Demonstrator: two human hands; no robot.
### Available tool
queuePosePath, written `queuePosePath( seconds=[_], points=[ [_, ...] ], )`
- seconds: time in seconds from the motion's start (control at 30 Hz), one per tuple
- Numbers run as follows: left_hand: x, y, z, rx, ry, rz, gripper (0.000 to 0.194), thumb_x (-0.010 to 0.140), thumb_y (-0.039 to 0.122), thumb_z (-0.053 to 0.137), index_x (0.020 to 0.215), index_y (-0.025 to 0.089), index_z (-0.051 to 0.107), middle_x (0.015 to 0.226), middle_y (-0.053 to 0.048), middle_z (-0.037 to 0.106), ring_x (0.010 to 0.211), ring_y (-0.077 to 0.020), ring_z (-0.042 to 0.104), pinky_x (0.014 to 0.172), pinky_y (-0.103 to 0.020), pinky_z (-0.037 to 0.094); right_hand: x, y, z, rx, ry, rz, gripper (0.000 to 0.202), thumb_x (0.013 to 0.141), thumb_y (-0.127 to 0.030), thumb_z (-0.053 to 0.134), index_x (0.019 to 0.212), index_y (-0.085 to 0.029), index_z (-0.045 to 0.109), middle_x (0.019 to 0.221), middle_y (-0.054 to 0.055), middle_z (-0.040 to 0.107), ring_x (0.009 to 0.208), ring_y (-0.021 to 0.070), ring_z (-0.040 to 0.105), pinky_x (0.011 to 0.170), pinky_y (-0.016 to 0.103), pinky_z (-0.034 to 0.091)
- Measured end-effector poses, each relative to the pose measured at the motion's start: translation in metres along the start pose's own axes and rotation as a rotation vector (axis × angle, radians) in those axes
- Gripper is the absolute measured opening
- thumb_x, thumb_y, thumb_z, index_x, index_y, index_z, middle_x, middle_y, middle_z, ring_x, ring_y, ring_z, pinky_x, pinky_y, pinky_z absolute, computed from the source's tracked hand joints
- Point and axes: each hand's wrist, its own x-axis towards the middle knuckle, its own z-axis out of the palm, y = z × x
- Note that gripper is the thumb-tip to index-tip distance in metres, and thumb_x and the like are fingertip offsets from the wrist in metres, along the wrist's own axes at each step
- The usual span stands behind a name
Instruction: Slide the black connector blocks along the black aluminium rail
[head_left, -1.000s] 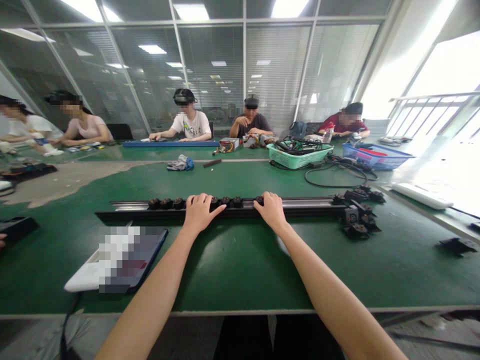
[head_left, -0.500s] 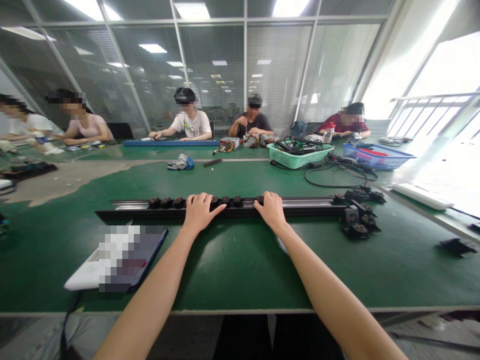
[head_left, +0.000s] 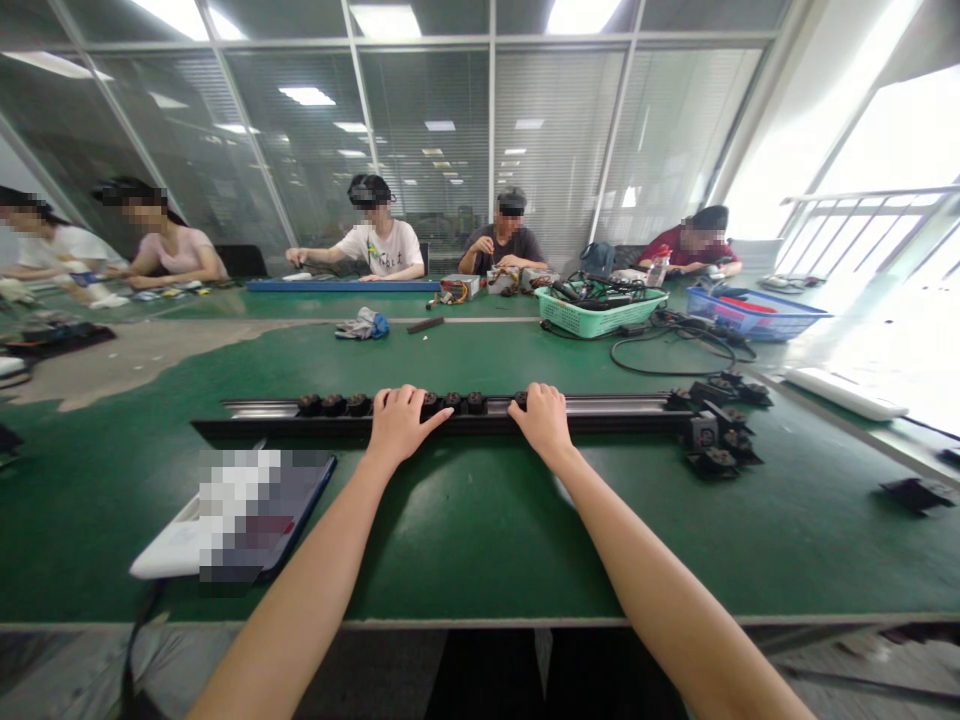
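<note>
A long black rail (head_left: 262, 428) with a silvery inner channel lies crosswise on the green table. Several round black parts (head_left: 334, 405) sit in its channel, left of and between the hands. My left hand (head_left: 400, 425) rests over the rail's middle, its fingers curled over the far side and its thumb pointing right. My right hand (head_left: 544, 420) is wrapped over the rail farther right, with a black part (head_left: 521, 399) partly hidden at its fingertips. Beyond the rail's right end lies a cluster of black finned parts (head_left: 716, 440).
Left front lie a white device (head_left: 169, 550) and a dark flat device (head_left: 304, 500). Farther back are a glove (head_left: 362, 324), a green basket (head_left: 600, 312) with cables and a blue basket (head_left: 757, 315). Several people sit across the table (head_left: 487, 560).
Both my hands and the rail stay where they were. Across the table, the hand of a person in a white shirt has moved slightly left and up.
</note>
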Motion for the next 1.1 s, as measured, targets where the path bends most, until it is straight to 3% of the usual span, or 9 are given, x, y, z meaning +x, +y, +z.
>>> queuePosePath(
  seconds=[0.53,1.1],
  points=[
    [-0.0001,-0.0001,-0.0002,0.003,-0.001,0.005,0.073,0.097,0.075,0.034,0.121,0.015,0.068,0.121,-0.017,0.066,0.117,-0.0344,0.056,0.108,-0.050,0.032,-0.0003,0.0035,0.0014,-0.035,0.061,0.004,0.021,0.095,-0.031,0.053,0.097,-0.013,0.064,0.103,0.019,0.071,0.101,0.0292,0.060,0.088,0.037,0.038],
    [-0.0001,-0.0011,0.0014,0.011,0.006,0.006,0.074,0.097,0.076,0.032,0.120,0.016,0.067,0.120,-0.017,0.066,0.117,-0.0344,0.056,0.109,-0.049,0.032,-0.0005,0.0015,-0.0007,-0.063,0.036,0.004,0.025,0.095,-0.031,0.051,0.099,-0.011,0.066,0.105,0.019,0.071,0.104,0.0306,0.060,0.090,0.038,0.039]
  ],
)
